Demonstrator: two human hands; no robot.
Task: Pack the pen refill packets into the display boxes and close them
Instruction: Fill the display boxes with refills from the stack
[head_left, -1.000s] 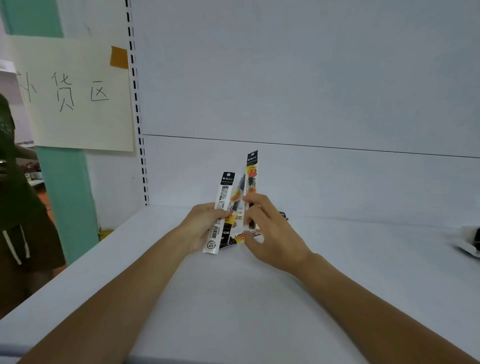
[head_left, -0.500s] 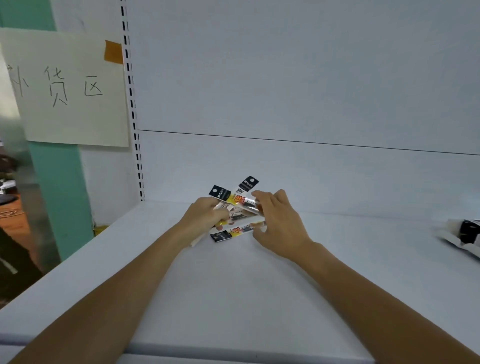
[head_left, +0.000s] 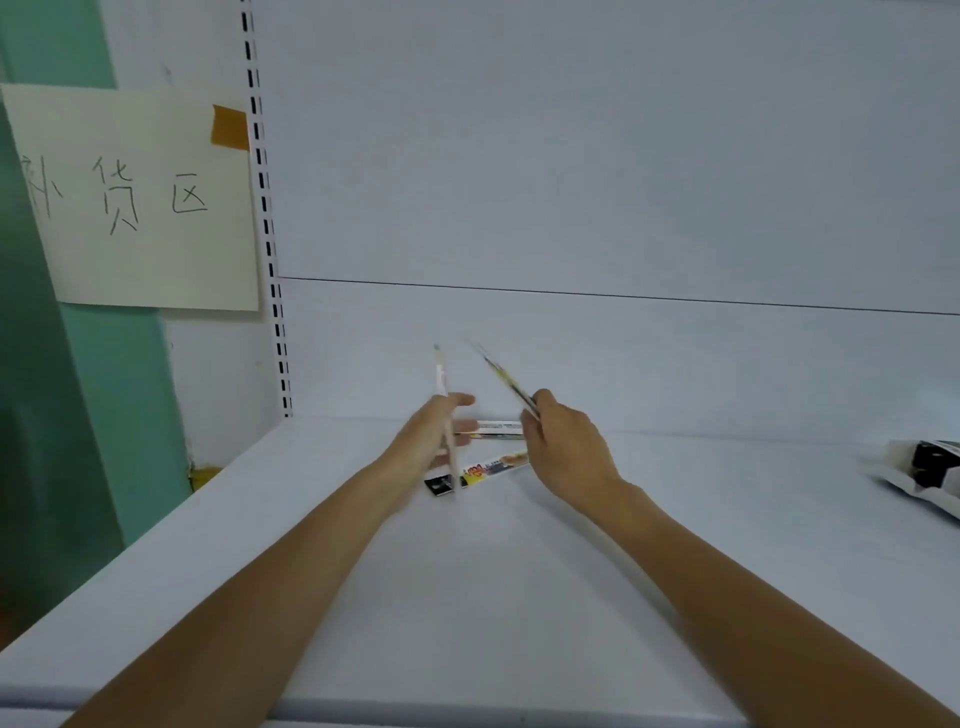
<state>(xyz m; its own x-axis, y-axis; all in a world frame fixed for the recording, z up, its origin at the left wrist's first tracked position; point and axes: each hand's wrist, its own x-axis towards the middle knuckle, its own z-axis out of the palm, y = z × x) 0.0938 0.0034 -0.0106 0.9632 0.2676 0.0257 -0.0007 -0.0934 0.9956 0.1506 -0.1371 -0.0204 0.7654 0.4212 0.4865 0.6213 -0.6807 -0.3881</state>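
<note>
1. Your left hand (head_left: 434, 439) is clenched round 1 refill packet, the upright packet (head_left: 441, 374). It stands nearly vertical and edge-on to you, with its lower end down by the shelf (head_left: 467, 597).
2. Your right hand (head_left: 569, 449) pinches the lower end of a 2nd one, the tilted packet (head_left: 501, 376). It leans up and to the left, also edge-on and blurred.
3. 0.5 s ago both hands were pressed close together, low over a fanned bunch of packets. Now they have drawn apart, each with 1 packet raised clear of the rest.
4. 2 packets lie flat on the shelf. The far packet (head_left: 496, 427) sits between your hands, and the near packet (head_left: 491, 467) lies just in front of them, its black end toward your left wrist.
5. This looks like sorting or squaring up, so packing has probably not begun. No display box sits near your hands.
6. A white-and-black object (head_left: 930, 470) lies well apart at the right edge. I cannot tell whether it is a box.
</note>
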